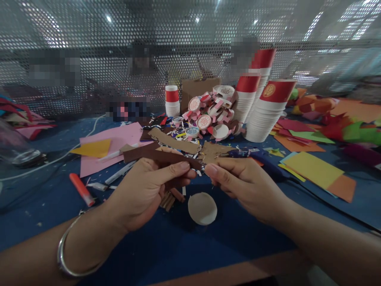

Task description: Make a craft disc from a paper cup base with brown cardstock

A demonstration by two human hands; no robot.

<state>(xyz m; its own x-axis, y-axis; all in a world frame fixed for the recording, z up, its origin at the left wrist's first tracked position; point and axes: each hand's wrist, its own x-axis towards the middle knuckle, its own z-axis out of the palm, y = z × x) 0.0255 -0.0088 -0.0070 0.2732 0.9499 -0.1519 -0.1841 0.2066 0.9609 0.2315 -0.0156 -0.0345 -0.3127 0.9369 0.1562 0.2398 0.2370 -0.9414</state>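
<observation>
My left hand (149, 190) is closed in a pinch on a long dark brown paper strip (157, 155) that runs left and away from my fingers. My right hand (244, 186) meets it at the strip's right end, thumb and fingers pinched together; what it grips there is too small to make out. More short brown strips (171, 198) poke out below my left palm. A pale round paper disc (202, 208) lies on the blue table (178, 246) just under both hands. A silver bangle (67, 254) circles my left wrist.
Stacks of red-and-white paper cups (264, 111) stand at the back right, beside a heap of cut cup pieces (211, 115). Pink paper (110, 145), yellow paper (312, 169), an orange marker (81, 189) and brown card scraps (178, 143) litter the table. A perforated metal screen (178, 39) closes the far side.
</observation>
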